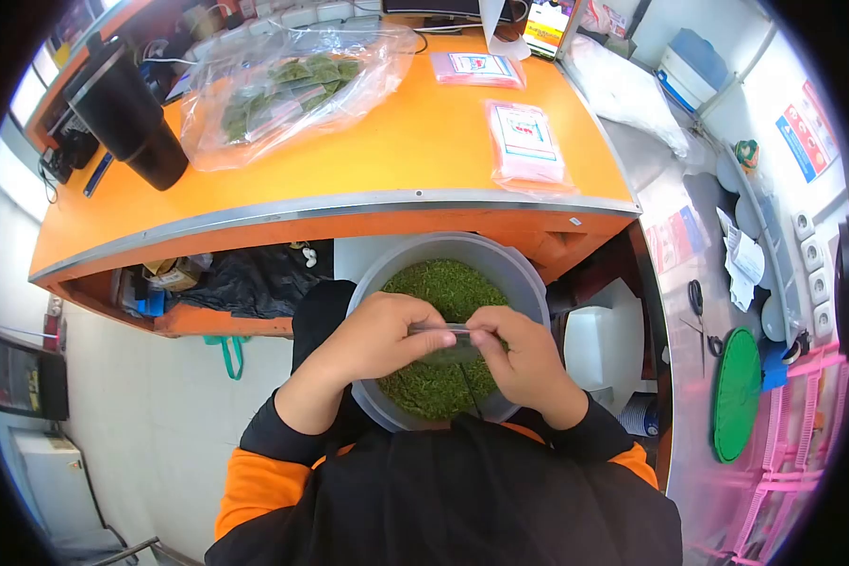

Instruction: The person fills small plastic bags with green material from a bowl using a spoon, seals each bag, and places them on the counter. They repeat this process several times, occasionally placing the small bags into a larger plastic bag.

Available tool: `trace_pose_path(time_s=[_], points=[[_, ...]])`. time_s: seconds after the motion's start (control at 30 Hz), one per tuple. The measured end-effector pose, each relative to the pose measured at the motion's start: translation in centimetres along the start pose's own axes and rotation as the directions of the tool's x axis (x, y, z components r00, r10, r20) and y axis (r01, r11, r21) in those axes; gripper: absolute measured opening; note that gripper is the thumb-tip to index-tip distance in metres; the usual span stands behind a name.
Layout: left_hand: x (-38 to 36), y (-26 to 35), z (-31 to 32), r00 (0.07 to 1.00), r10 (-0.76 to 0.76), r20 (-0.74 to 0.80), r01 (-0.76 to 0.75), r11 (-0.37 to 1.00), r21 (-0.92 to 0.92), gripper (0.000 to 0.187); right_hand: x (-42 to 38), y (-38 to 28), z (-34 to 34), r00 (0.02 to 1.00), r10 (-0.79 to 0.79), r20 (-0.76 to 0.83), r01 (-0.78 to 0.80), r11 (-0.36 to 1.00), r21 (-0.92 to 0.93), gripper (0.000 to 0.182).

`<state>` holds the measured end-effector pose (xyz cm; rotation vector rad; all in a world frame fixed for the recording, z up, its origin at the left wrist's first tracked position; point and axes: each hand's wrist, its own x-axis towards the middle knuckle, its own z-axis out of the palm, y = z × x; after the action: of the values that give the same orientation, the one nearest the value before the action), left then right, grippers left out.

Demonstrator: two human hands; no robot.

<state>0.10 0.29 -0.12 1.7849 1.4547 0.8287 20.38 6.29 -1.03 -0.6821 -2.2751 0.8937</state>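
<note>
Both of my hands pinch the top edge of a small see-through plastic bag (455,352) with green stuff in it. My left hand (384,333) grips the left end of that edge, and my right hand (516,352) grips the right end. Below them stands a round plastic bucket (528,274) holding a heap of finely chopped green leaves (443,283). A thin dark handle (470,389) slants out of the leaves towards my body; its far end is hidden.
The orange table's metal edge (349,209) runs just beyond the bucket. On the table are a black tumbler (127,113), a large bag of packed green pouches (292,94) and two pink packs of bags (525,141), (479,69). Scissors (698,321) and a green lid (737,396) lie right.
</note>
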Motion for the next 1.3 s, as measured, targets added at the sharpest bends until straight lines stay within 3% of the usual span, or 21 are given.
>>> trace_pose_path(time_s=[0.03, 0.1, 0.23, 0.33, 0.4, 0.5, 0.53, 0.57, 0.63, 0.67, 0.73, 0.77, 0.83, 1.0, 1.1, 1.3], points=[[0.1, 0.1, -0.2, 0.999, -0.023, 0.035, 0.022, 0.999, 0.028, 0.018, -0.1, 0.2, 0.0, 0.999, 0.035, -0.007, -0.033, 0.993, 0.115, 0.007], [-0.1, 0.1, 0.2, 0.996, 0.082, -0.045, -0.081, 0.996, 0.036, 0.017, -0.5, 0.8, -0.1, 0.995, 0.102, -0.007, -0.094, 0.937, 0.337, 0.009], [-0.1, -0.4, 1.0, 0.975, 0.194, -0.111, -0.19, 0.981, 0.048, 0.015, -0.1, 0.9, -0.8, 0.999, 0.042, -0.002, -0.039, 0.955, 0.295, 0.013], [0.4, 0.3, 1.0, 0.958, 0.276, -0.075, -0.276, 0.961, 0.021, 0.014, 0.5, 0.1, -1.4, 0.998, -0.022, 0.058, 0.014, 0.991, 0.137, 0.014], [0.3, 0.8, 1.0, 0.975, 0.223, 0.01, -0.223, 0.971, 0.086, 0.013, 0.7, -0.5, -0.8, 0.988, -0.071, 0.135, 0.059, 0.994, 0.096, 0.015], [0.7, 1.1, 0.1, 0.968, 0.25, 0.031, -0.252, 0.956, 0.152, 0.012, 0.9, -0.5, -0.6, 0.992, -0.035, 0.124, 0.009, 0.979, 0.203, 0.017], [0.6, 1.2, -0.4, 0.964, 0.264, 0.014, -0.262, 0.949, 0.173, 0.012, 1.2, -0.8, -0.9, 0.994, -0.03, 0.102, 0.014, 0.988, 0.151, 0.017], [0.5, 1.4, -1.0, 0.961, 0.278, -0.004, -0.271, 0.942, 0.195, 0.012, 1.9, -0.5, -1.3, 0.992, -0.12, -0.037, 0.12, 0.993, 0.015, 0.018], [0.3, 2.2, -2.7, 0.978, 0.156, -0.135, -0.137, 0.981, 0.141, 0.014, 3.9, 0.6, -2.5, 0.904, -0.335, -0.266, 0.26, 0.924, -0.281, 0.021], [0.2, 2.6, -3.7, 0.976, 0.092, -0.197, -0.072, 0.992, 0.106, 0.016, 5.2, 1.6, -3.4, 0.888, -0.349, -0.299, 0.222, 0.895, -0.386, 0.021], [0.7, 2.6, -6.5, 0.817, 0.191, -0.544, -0.02, 0.952, 0.304, 0.02, 6.8, 3.5, -4.6, 0.886, -0.349, -0.307, 0.137, 0.828, -0.544, 0.023], [1.2, 2.9, -8.5, 0.697, 0.104, -0.709, 0.111, 0.962, 0.251, 0.019, 7.4, 4.3, -4.9, 0.901, -0.329, -0.283, 0.101, 0.793, -0.601, 0.024], [2.6, 2.5, -13.2, 0.454, 0.171, -0.875, 0.179, 0.944, 0.277, 0.024, 8.3, 5.1, -5.3, 0.917, -0.307, -0.255, 0.059, 0.735, -0.675, 0.025], [3.2, -2.4, -17.8, 0.464, 0.091, -0.881, 0.432, 0.845, 0.315, 0.054, 9.6, 5.6, -5.6, 0.927, -0.292, -0.234, 0.052, 0.721, -0.691, 0.027], [2.8, -2.2, -14.6, 0.577, 0.042, -0.815, 0.375, 0.873, 0.311, 0.051, 9.7, 5.3, -5.4, 0.92, -0.321, -0.227, 0.046, 0.662, -0.748, 0.029], [2.5, -2.1, -7.8, 0.661, 0.124, -0.74, 0.126, 0.954, 0.271, 0.042, 10.1, 6.1, -4.8, 0.942, -0.255, -0.218, -0.002, 0.647, -0.763, 0.029]])
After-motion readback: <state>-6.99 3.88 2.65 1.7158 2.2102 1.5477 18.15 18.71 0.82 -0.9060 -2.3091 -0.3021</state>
